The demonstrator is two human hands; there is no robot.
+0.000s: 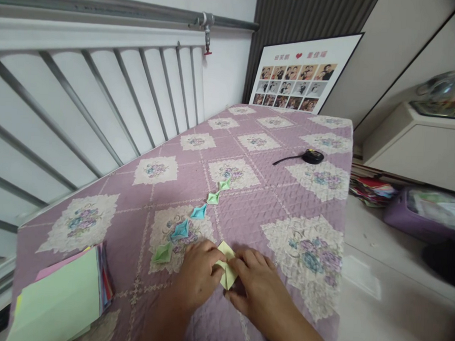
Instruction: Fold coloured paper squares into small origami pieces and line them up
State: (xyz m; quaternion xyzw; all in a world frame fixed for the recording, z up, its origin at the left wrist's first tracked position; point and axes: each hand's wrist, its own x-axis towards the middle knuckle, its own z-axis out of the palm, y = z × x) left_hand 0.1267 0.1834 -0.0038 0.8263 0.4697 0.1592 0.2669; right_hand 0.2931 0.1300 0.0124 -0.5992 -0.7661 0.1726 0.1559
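A small folded piece of pale yellow paper (226, 280) lies between my two hands near the front of the cloth-covered table. My left hand (201, 268) grips its left edge, with thumb and fingers closed. From the other side, my right hand (254, 276) has its thumb and fingers on the right edge. A crease or slit runs down the paper's lower half. Beyond my left hand stretches a slanting row of folded paper pieces: a green one (162, 253), a blue one (180, 230), another blue one (199, 211) and small green ones (213, 197).
A stack of coloured paper sheets (59, 294) sits at the left front. A black strapped object (312, 156) lies farther back on the purple floral cover (244, 217). A radiator (101, 98) lines the left side; a photo board (297, 75) leans behind. A purple bin (404, 215) stands at right.
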